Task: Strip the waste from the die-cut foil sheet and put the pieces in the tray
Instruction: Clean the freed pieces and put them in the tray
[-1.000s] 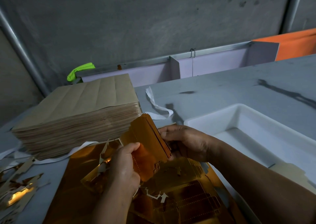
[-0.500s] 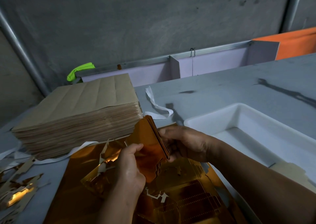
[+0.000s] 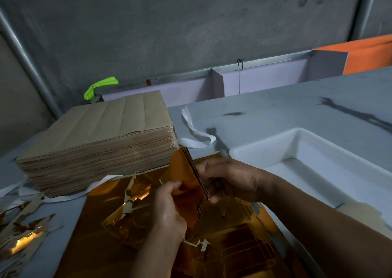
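**A:** Foil sheet (image 3: 95, 224) first: where does it lie?

**B:** Flat on the grey table (image 3: 275, 107), gold face up, under both wrists. The brown card stack (image 3: 101, 133) is behind it to the left, and the white tray (image 3: 265, 150) sits just beside its right edge.

**A:** And the step in hand?

**B:** Squaring up, I'd judge. A bundle of stripped pieces (image 3: 184, 171) stands on edge above the sheet. The left hand (image 3: 169, 212) pinches its lower front, thumb on the gold face. The right hand (image 3: 231, 178) grips it from behind, fingers curled round the back.

**A:** How should it be done well?

**B:** Level the edges with a light grip, since foil card probably creases easily. Fan the bundle once and check that no slivers cling to it. Any that do belong with the waste scraps (image 3: 23, 233) at the far left, not in the tray. Then lay the bundle flat in the tray rather than dropping it.
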### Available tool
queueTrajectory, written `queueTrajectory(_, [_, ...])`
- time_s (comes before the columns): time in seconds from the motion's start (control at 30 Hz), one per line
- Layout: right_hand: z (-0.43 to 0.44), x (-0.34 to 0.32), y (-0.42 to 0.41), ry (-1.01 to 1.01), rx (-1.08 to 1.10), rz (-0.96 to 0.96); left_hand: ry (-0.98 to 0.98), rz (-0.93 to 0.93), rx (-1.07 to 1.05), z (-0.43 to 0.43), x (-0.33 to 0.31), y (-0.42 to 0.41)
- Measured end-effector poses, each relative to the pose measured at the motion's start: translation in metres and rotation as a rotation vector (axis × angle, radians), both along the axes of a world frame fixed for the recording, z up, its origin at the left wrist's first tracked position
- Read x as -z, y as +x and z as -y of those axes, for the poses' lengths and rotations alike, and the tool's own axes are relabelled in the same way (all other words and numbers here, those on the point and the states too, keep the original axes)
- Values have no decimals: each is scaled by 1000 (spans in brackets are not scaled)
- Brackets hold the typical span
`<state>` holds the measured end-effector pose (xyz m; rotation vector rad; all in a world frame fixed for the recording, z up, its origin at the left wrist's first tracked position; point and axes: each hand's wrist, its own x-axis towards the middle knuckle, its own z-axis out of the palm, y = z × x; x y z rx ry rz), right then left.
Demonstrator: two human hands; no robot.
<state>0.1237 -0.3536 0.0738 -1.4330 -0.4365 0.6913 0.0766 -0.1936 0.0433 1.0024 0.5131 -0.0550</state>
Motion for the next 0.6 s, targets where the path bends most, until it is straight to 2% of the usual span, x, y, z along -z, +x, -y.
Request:
queueTrajectory(0.33, [0, 5, 4, -79, -40, -10, -69, 73, 33, -5, 26, 7])
queueTrajectory(0.6, [1, 10, 6, -171, -80, 38, -297, 97, 85, -7, 41, 3])
